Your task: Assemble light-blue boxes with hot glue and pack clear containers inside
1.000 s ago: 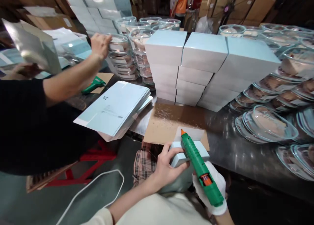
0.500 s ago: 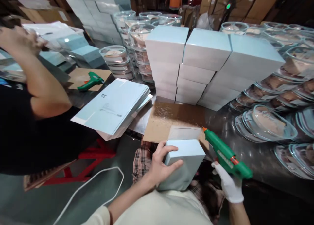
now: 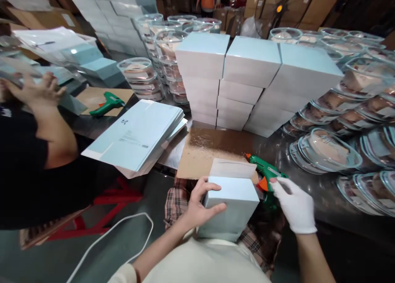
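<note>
The left hand grasps a pale blue box held at the near edge of the desk, above the lap. The thumb lies across the box's top near edge; the remaining fingers wrap the left side face. The box flap stands open on the far side, over a sheet of brown cardboard.

The right hand, in a white glove, rests on a green glue gun lying on the desk just right of the box, nozzle toward the cardboard. Whether these fingers are clenched around the handle or merely laid on it cannot be told.

Three stacks of closed blue boxes stand beyond the cardboard. Flat box blanks lie to the left. Glass dishes crowd the right side.

A co-worker's hand is raised at far left, near a second glue gun.
</note>
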{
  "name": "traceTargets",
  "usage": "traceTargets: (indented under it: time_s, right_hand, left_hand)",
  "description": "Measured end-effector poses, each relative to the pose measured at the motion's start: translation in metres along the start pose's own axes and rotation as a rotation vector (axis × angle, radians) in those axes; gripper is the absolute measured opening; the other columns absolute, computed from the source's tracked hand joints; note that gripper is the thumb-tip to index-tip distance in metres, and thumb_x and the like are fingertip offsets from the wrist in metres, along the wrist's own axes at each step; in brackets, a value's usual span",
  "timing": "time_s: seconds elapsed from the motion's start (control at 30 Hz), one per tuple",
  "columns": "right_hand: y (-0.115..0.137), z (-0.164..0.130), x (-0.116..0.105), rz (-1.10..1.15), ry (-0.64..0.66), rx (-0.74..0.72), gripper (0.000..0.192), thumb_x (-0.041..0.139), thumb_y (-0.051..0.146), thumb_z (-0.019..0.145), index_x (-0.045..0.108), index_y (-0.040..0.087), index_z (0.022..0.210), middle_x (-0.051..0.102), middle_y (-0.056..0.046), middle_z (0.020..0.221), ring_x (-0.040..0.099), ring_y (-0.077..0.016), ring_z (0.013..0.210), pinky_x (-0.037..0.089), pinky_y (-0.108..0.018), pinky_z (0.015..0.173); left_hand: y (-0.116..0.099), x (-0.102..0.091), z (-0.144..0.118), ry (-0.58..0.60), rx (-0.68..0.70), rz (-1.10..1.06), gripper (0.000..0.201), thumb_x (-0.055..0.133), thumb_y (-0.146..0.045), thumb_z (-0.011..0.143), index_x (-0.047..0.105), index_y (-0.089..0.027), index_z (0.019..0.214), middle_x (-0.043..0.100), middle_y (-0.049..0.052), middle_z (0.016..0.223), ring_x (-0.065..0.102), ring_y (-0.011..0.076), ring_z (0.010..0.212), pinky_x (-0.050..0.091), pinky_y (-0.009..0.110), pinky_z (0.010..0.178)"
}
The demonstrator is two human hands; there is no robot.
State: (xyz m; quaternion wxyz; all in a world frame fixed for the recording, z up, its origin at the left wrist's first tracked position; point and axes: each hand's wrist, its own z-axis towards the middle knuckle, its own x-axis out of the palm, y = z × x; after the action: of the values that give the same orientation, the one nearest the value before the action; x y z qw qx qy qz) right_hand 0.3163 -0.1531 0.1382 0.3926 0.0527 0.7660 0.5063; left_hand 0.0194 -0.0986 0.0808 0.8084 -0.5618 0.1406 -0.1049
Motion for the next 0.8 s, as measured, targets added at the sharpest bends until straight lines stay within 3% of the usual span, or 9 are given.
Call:
traceTargets:
  time_s: [0.07,0.13,0.2,0.33,0.43,0.5,0.6,0.73,0.8]
  right_hand:
    - [0.012,-0.019,0.025,0.216,0.146,-0.066,0.052,0.083,0.059,0.072,0.079,0.021,0.108,0.080,-0.010,0.105,0.075,-0.0291,0.094,0.060,-0.038,0.082]
    - [0.016,-0.031,0.049,0.440,0.369,-0.035,0.058,0.083,0.059,0.074,0.076,0.019,0.116,0.080,-0.010,0.106,0.075,-0.0281,0.088,0.061,-0.040,0.079]
    - [0.012,-0.034,0.062,0.555,0.447,-0.057,0.055,0.081,0.061,0.079,0.075,0.021,0.116,0.079,-0.009,0.105,0.075,-0.0263,0.085,0.062,-0.041,0.078]
    - [-0.005,-0.027,0.050,0.513,0.506,-0.302,0.076,0.075,0.090,0.065,0.080,0.021,0.096,0.078,-0.013,0.114,0.074,-0.0323,0.106,0.060,-0.045,0.095]
    - [-0.005,-0.024,0.030,0.271,0.635,-0.674,0.071,0.078,0.082,0.071,0.080,0.024,0.112,0.073,-0.014,0.130,0.071,-0.0322,0.119,0.057,-0.046,0.102]
    - [0.002,-0.025,0.024,0.082,0.628,-0.893,0.046,0.082,0.054,0.086,0.076,0.029,0.124,0.070,-0.012,0.132,0.070,-0.0272,0.119,0.057,-0.043,0.101]
    - [0.013,-0.028,0.025,-0.074,0.635,-1.076,0.035,0.074,0.029,0.093,0.075,0.030,0.128,0.064,-0.012,0.135,0.065,-0.0243,0.122,0.056,-0.042,0.104]
    - [0.008,-0.031,0.030,-0.049,0.654,-1.121,0.030,0.069,0.027,0.097,0.073,0.030,0.127,0.060,-0.011,0.140,0.062,-0.0236,0.127,0.055,-0.041,0.106]
    - [-0.008,-0.035,0.031,0.031,0.537,-1.045,0.030,0.070,0.036,0.098,0.070,0.030,0.127,0.053,-0.012,0.149,0.061,-0.0262,0.132,0.055,-0.044,0.108]
  left_hand:
    - [0.001,0.004,0.001,0.055,0.018,-0.061,0.042,0.084,-0.056,0.084,0.071,-0.023,0.108,0.062,0.009,0.116,0.067,0.0259,0.107,0.056,0.039,0.093]
    - [0.003,0.008,-0.001,0.067,0.027,-0.118,0.042,0.084,-0.057,0.083,0.070,-0.023,0.104,0.060,0.012,0.127,0.066,0.0289,0.117,0.054,0.042,0.099]
    - [0.009,0.012,-0.002,0.032,0.007,-0.181,0.044,0.085,-0.058,0.082,0.067,-0.023,0.102,0.055,0.013,0.139,0.063,0.0317,0.127,0.051,0.045,0.105]
    - [0.021,0.016,-0.004,-0.092,-0.011,-0.366,0.067,0.088,-0.057,0.079,0.047,-0.032,0.126,0.058,0.009,0.128,0.065,0.0293,0.125,0.052,0.049,0.107]
    - [0.025,0.011,-0.002,-0.067,-0.008,-0.355,0.068,0.085,-0.059,0.081,0.044,-0.034,0.129,0.056,0.006,0.120,0.065,0.0280,0.123,0.052,0.051,0.108]
    - [0.025,0.005,-0.001,0.025,0.014,-0.288,0.048,0.083,-0.058,0.084,0.059,-0.030,0.114,0.054,0.006,0.120,0.062,0.0279,0.123,0.051,0.049,0.107]
    - [0.023,0.001,-0.004,0.097,0.070,-0.210,0.034,0.084,-0.052,0.085,0.068,-0.023,0.092,0.053,0.007,0.120,0.057,0.0272,0.121,0.050,0.047,0.104]
    - [0.022,0.004,-0.009,0.061,0.073,-0.215,0.030,0.087,-0.047,0.084,0.070,-0.022,0.090,0.054,0.008,0.119,0.058,0.0270,0.119,0.051,0.046,0.101]
    - [0.020,-0.001,-0.008,-0.001,0.066,-0.208,0.032,0.090,-0.045,0.081,0.068,-0.021,0.085,0.057,0.007,0.118,0.061,0.0276,0.118,0.052,0.046,0.100]
